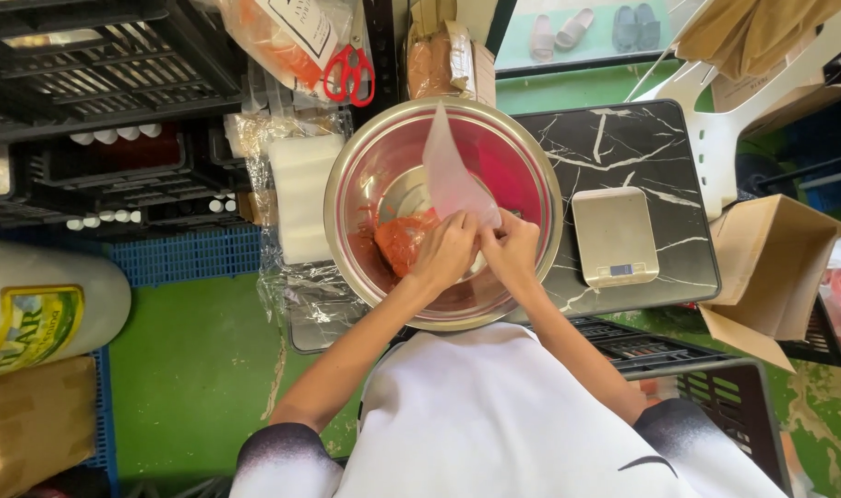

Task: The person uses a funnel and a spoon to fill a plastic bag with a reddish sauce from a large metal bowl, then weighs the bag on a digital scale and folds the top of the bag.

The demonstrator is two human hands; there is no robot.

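Both hands meet over a wide, round stainless-steel mixing bowl [443,210] that sits on a black table with white marble veining [637,148]. The left hand [445,251] and the right hand [511,247] are side by side and nearly touching, their fingers closed in a pinch on the lower end of a thin, translucent plastic bag [450,171] — the bag stands up from the hands and points toward the bowl's far rim, its upper end loose and tapering. Just beside the left hand, inside the bowl, lies a mound of wet orange-red paste [404,242], and the bowl's inner wall shows a strong pink-red reflection. To the right of the bowl, on the same table, rests a small flat silver kitchen scale [615,237], clear of the bowl's rim. Left of the bowl lies a stack of clear plastic bags [300,198]. Above it, near the top edge, hang red-handled scissors [349,76]. An open brown cardboard box [775,267] stands at the table's right side — well apart from the hands.
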